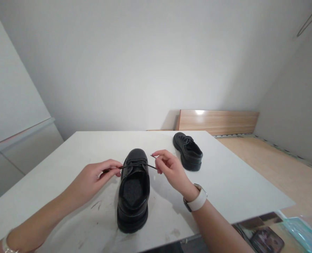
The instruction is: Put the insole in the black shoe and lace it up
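Note:
A black lace-up shoe (133, 211) stands on the white table (224, 189) right in front of me, its toe pointing away. My left hand (98, 177), on the shoe's left side, pinches one end of the black shoelace (128, 166). On the other side my right hand (168, 168) grips the opposite end between thumb and fingers, and a short tip of it pokes out above the fingers. Both ends are drawn out sideways over the shoe's tongue. Farther back to the right stands a second black shoe (190, 151), with its laces tied, touched by neither hand.
Behind the table's right side are a wooden board (216, 121) and a light wood surface (271, 158). Near the bottom right corner lie a dark phone-like object (267, 240) and a turquoise plastic package (303, 230). Dark scuff marks show on the tabletop near the shoe.

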Demonstrator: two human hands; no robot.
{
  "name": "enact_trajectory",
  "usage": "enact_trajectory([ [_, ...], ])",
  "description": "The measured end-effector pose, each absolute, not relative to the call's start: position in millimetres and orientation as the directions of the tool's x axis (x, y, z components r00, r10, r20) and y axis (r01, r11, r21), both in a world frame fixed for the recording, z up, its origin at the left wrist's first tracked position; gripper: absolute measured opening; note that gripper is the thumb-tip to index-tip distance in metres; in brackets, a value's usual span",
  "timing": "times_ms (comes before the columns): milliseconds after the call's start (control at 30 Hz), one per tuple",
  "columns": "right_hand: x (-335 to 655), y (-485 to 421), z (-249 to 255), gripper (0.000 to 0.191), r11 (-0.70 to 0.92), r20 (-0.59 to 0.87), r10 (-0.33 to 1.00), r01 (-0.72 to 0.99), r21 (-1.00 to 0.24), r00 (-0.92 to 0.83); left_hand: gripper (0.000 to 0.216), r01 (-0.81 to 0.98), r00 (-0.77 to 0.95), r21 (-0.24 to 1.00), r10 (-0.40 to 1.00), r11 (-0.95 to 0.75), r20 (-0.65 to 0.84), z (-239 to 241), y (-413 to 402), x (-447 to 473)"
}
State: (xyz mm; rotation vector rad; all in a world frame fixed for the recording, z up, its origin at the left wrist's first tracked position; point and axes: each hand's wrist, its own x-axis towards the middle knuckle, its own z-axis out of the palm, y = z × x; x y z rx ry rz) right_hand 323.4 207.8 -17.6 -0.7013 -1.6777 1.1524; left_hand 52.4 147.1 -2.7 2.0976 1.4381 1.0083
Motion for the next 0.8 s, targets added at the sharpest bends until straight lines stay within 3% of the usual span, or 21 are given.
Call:
enact_trajectory([
  [167, 329.5, 201.4, -22.0, 0.012, 0.44, 0.36, 0.835, 0.111, -0.891, -0.417, 0.026, 0.711, 0.356, 0.456, 0.834, -0.535, 0.422, -4.2, 141.8, 62.3],
  [400, 325.9, 196.1, -15.5, 0.01, 0.593, 0.472, 0.776, 0.228, -0.773, -0.418, 0.029, 0.754, 0.539, 0.085, 0.687, -0.651, 0.487, -1.8, 140.7, 62.2],
  [800, 324.3, 192.2, -10.3, 0.013, 0.658, 0.542, 0.719, 0.175, -0.732, -0.434, 0.027, 0.713, 0.631, -0.062, 0.601, -0.698, 0.49, 5.3, 133.0, 66.3],
])
